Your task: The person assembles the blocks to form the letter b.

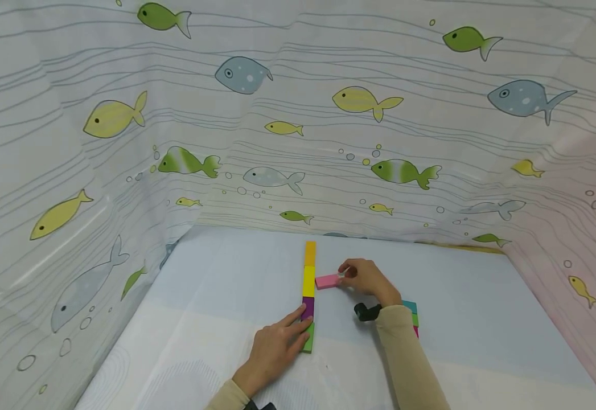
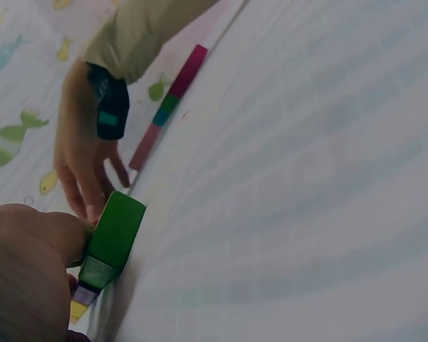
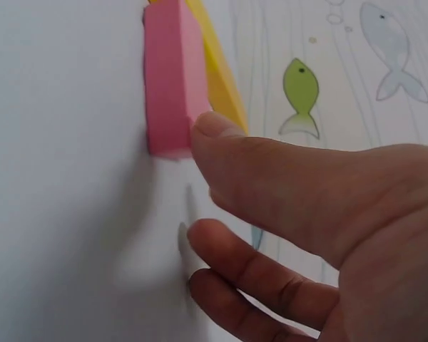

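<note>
Sleeve (image 1: 409,356), right arm: covers part of a second group of blocks, to the right of the right hand (image 1: 372,281); a teal block (image 1: 410,307), a light green block (image 1: 414,320) and a magenta block (image 1: 416,331) show past it.
Left sleeve (image 1: 227,397): cut off by the bottom edge, behind the left hand (image 1: 273,346), as is the dark wrist camera (image 1: 260,406).
Right index finger: hard to make out in the right wrist view, where the thumb hides it.
Right thumb and fingers: bent, a narrow gap between them; the thumb (image 3: 217,127) touches the pink block's near end, two other fingertips hang apart from it. Whether they pinch it, I cannot tell.
Pink block (image 1: 326,281): just left of the right fingertips, slightly aslant; its far end is right beside the yellow block (image 1: 309,281), contact unclear.
Left fingers: loosely spread, resting on the purple block (image 1: 308,302) and the green block (image 1: 309,343), partly covering both.
Row of blocks: from under the left fingers it runs away through purple and yellow to the orange block (image 1: 310,253).
Fish-print cloth (image 1: 318,51): beyond both hands' fingers, running out of view.
</note>
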### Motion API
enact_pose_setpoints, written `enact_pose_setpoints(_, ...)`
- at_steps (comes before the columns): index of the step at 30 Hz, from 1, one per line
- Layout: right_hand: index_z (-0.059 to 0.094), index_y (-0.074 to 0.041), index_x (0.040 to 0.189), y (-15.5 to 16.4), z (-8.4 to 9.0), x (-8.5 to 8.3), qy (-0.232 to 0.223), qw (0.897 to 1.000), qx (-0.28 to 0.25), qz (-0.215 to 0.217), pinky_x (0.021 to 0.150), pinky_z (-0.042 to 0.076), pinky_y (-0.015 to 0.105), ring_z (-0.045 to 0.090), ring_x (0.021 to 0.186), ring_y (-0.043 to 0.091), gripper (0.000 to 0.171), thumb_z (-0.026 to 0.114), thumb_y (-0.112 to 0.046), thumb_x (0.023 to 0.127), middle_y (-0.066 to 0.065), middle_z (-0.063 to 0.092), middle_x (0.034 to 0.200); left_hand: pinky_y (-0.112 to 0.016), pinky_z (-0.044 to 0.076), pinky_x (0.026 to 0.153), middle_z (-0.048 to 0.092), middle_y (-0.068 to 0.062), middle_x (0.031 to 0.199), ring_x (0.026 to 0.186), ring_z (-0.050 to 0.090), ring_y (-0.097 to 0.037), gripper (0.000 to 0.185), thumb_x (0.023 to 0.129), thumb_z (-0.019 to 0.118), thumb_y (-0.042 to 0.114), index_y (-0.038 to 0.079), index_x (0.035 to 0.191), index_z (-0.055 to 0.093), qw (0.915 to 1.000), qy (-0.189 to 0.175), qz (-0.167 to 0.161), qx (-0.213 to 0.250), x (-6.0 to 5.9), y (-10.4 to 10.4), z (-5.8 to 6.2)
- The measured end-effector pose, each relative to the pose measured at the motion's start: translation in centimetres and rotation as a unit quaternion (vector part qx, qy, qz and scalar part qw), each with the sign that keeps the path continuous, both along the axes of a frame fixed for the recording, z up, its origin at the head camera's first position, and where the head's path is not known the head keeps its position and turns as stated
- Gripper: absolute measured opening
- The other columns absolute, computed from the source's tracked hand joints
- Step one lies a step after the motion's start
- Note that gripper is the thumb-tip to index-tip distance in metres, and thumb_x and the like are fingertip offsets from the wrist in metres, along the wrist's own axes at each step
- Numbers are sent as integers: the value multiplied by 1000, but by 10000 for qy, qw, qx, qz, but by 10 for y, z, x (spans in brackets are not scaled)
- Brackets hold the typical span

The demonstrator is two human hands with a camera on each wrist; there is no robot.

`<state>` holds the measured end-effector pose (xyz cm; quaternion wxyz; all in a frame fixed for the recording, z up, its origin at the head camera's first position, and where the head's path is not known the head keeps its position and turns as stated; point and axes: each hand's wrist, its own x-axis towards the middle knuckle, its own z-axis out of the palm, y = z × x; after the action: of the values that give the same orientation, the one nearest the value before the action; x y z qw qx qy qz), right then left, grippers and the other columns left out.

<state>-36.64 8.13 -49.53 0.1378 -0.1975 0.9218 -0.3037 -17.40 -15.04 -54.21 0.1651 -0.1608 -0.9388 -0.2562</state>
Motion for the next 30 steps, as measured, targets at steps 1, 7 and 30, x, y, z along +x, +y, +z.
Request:
enact_pose_setpoints(1,70,-19,112,4,1,0,22,10000,-11,-32,87,50,40,56,94,20,30,77,-32,86,0,66,100,-15,28,43,58,4,141,48,42,2,34,94,67,34,25,126,70,10000,2,-3,-7,0,0,0)
enact_pose_setpoints(7,66,-11,121,34,9,-2,1,9994,47,-334,92,47,48,56,109,28,44,76,-35,86,12,63,121,-15,28,43,59,3,140,47,45,-2,33,93,68,33,24,125,70,9999,136,13,-102,0,1,-1)
enact_pose_setpoints(30,64,-3,117,102,18,1,-1116,9865,454,-1113,84,47,48,53,103,33,58,87,-31,71,20,59,121,-16,36,47,58,2,141,75,71,-21,35,93,68,33,23,126,70,9998,173,49,-31,1,4,-5)
